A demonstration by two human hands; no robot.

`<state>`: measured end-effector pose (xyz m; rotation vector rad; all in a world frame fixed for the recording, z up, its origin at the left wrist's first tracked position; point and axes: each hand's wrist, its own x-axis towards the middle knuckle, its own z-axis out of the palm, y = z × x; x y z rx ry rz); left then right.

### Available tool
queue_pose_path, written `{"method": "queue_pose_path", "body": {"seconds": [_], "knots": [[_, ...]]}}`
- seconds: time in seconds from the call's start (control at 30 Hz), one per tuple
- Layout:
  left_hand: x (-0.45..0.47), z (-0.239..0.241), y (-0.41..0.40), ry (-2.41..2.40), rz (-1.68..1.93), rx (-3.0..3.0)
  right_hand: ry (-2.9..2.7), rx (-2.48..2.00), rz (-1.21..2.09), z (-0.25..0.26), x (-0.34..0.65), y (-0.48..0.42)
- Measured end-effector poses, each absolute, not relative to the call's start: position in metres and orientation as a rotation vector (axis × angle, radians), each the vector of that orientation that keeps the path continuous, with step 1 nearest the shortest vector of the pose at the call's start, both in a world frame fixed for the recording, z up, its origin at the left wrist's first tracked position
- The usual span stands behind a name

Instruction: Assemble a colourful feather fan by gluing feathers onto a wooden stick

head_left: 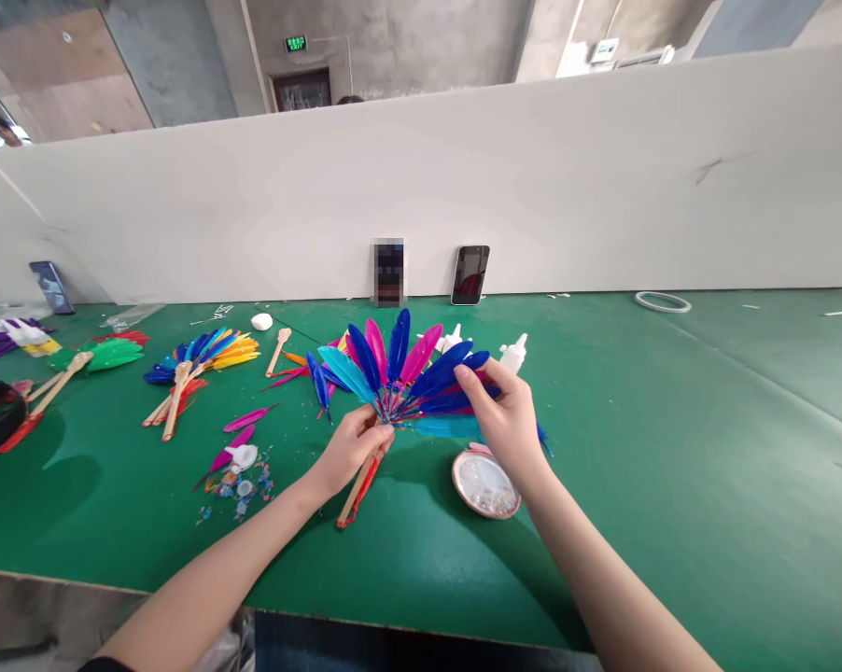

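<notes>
A feather fan (401,359) of blue, pink and turquoise feathers spreads out above the green table. My left hand (357,446) grips it where the quills meet the wooden handle, from which a red cord hangs. With thumb and fingers my right hand (501,411) pinches a dark blue feather (443,369) on the fan's right side. Below the fan, near my right wrist, stands a small round dish (486,483) with bits of glitter or beads in it. Loose blue and pink feathers (317,383) lie just behind the fan, partly hidden by it.
White glue bottles (514,355) stand behind my right hand. Other feather fans (203,359) lie to the left, near pink feathers and scattered sequins (243,485). Two phones (470,275) lean against the white partition (568,196). A white ring (663,301) lies at the back right.
</notes>
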<state>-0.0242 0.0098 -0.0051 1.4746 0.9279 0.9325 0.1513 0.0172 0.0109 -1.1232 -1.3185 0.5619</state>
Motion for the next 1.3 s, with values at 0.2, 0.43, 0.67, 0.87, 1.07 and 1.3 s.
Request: {"method": "queue_pose_path", "body": {"seconds": [0.2,0.43,0.67,0.87,1.07,1.3], "knots": [[-0.024,-0.007,0.01,0.928,0.947,1.482,-1.327,-1.121,0.57,0.013,0.152,0.018],[-0.024,-0.006,0.01,0.934,0.949,1.444,-1.317,-1.151,0.508,0.008,0.152,0.023],[-0.023,-0.01,0.012,0.958,1.014,1.379,-1.328,-1.092,-0.162,0.004,0.146,0.015],[-0.023,-0.013,0.015,0.974,1.104,1.315,-1.918,-0.876,-0.398,-0.004,0.124,0.004],[-0.023,-0.009,0.012,1.0,1.169,1.329,-2.036,-0.863,-0.47,-0.01,0.113,0.002],[-0.023,-0.004,0.01,0.982,1.184,1.324,-2.037,-0.887,-0.469,-0.008,0.113,0.001]]}}
